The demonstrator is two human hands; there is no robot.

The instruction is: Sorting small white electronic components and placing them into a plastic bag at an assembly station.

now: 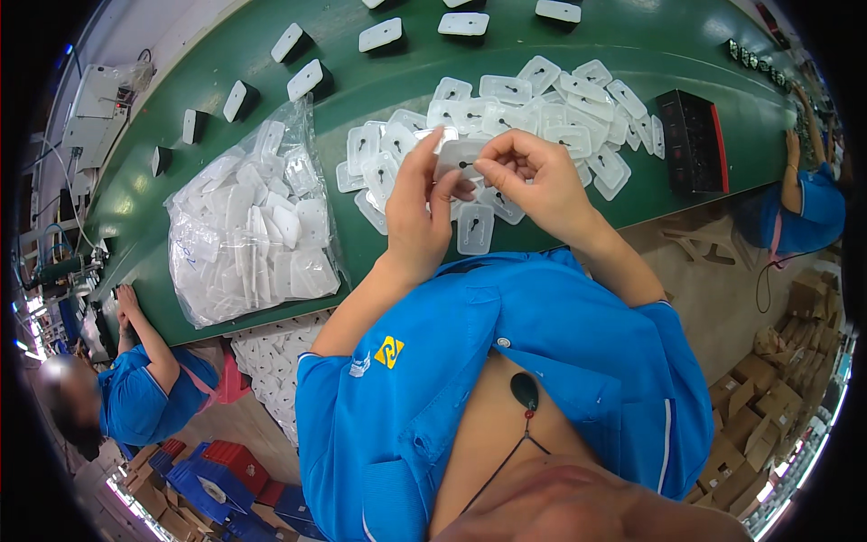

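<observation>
My left hand and my right hand together hold one thin white rounded-square pad with a small dark dot, above a green conveyor belt. The fingertips of both hands pinch its edges. Under and around the hands lies a spread of several similar white pads on the belt. One pad lies close to the belt's near edge, just below my hands.
A clear plastic bag full of white pads lies on the belt to the left. Thicker white blocks ride along the far side. A black tray sits at the right. Other workers in blue sit left and right. Cardboard boxes stand on the floor.
</observation>
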